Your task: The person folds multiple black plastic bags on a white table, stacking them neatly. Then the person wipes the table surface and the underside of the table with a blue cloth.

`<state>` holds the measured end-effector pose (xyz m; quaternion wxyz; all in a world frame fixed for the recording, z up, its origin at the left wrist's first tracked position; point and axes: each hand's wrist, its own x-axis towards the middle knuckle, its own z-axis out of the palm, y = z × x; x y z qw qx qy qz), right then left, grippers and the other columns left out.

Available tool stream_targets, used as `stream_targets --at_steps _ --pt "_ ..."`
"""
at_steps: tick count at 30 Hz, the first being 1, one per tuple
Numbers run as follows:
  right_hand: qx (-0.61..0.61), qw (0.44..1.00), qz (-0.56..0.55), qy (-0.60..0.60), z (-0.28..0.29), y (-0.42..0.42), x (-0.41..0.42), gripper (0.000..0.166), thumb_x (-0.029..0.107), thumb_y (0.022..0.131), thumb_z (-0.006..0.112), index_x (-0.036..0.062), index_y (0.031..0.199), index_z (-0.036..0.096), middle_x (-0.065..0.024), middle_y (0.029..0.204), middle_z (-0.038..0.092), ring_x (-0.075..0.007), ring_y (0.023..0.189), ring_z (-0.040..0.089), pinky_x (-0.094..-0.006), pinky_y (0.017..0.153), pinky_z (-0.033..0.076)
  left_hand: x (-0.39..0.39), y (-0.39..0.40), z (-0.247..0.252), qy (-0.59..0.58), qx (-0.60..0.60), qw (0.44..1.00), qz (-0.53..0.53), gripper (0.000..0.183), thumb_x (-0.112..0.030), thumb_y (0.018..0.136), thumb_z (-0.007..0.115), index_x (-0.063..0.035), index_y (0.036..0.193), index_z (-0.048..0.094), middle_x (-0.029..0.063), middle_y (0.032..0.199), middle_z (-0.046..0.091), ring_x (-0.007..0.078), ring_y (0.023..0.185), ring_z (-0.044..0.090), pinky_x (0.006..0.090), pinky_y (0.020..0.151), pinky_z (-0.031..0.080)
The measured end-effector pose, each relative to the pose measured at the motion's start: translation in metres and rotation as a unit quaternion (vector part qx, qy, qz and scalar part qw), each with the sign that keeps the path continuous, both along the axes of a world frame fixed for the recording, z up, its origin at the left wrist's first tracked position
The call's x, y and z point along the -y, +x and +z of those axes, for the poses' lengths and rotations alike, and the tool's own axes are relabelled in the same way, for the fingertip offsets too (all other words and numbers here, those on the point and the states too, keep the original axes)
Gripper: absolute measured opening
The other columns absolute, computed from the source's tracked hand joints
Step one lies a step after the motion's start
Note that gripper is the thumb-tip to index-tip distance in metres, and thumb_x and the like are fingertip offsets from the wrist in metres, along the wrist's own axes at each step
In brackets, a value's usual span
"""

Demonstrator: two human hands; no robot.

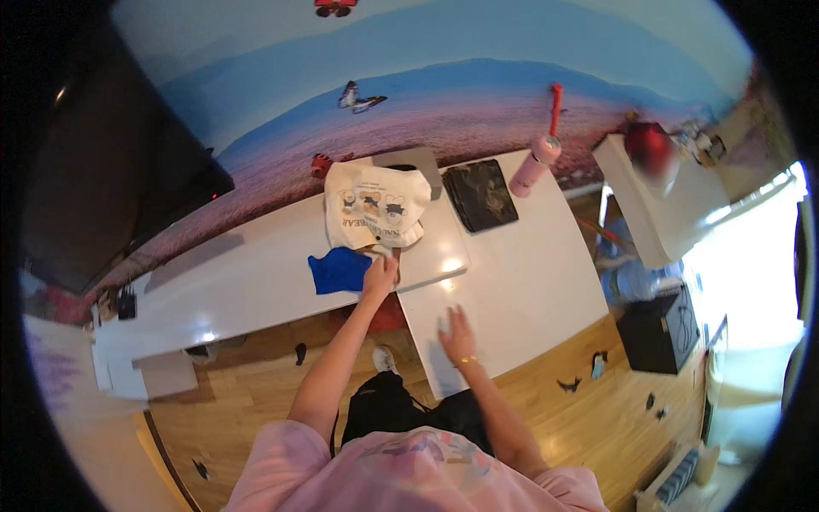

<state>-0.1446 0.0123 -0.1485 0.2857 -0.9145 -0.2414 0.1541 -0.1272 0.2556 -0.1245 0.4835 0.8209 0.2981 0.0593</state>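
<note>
My left hand (380,279) is curled at the lower edge of a cream cloth bag (374,205) printed with cartoon bears and writing. A blue cloth (340,270) spreads out on its left, touching the hand, and a narrow brown strip shows on its right. Which of these the fingers grip is hidden. My right hand (458,336) is lowered with spread fingers over the white table (524,275), holding nothing. Beyond it lie a dark flat folded item (481,195) and a pink bottle (536,168), apart from both hands.
Behind the bag stands a grey box (409,157). A large dark screen (128,153) looms at left. At right are a white cabinet (665,198), a large clear water bottle (627,281) and a black box (660,333). Several small dark things are scattered on the wooden floor (531,409).
</note>
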Motion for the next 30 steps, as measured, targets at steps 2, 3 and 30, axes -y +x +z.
stream_targets --at_steps 2,3,30 --pt "0.002 0.996 -0.011 0.089 0.022 -0.023 -0.039 0.061 0.016 0.077 0.058 0.004 0.13 0.031 -0.0203 0.135 0.03 -0.0341 0.118 0.04 -0.0396 0.094 0.038 0.001 0.031 0.027 -0.121 0.082 0.989 -0.019 0.037 -0.036 0.087 0.047 -0.001 0.075 0.049 0.0102 0.062 0.057 0.0245 0.06 0.057 0.0347 0.056 0.043" --pt "-0.003 0.994 -0.014 0.106 0.029 -0.026 -0.047 0.061 0.016 0.077 0.058 0.0041 0.13 0.032 -0.0199 0.134 0.031 -0.0338 0.115 0.043 -0.0392 0.093 0.039 0.001 0.047 0.048 -0.114 0.112 0.987 -0.021 0.036 -0.035 0.088 0.046 -0.0015 0.075 0.049 0.0097 0.061 0.056 0.023 0.058 0.056 0.0336 0.055 0.043" --pt "-0.354 0.541 -0.474 0.598 0.131 0.039 0.057 0.025 0.031 0.083 0.051 0.0159 0.102 0.048 -0.0016 0.089 0.06 -0.0151 0.074 0.063 -0.0277 0.053 0.046 0.176 0.015 0.259 -0.475 0.227 0.797 -0.297 0.013 -0.022 0.092 0.045 -0.0093 0.095 0.047 0.002 0.08 0.056 0.01 0.072 0.053 0.0227 0.07 0.044"
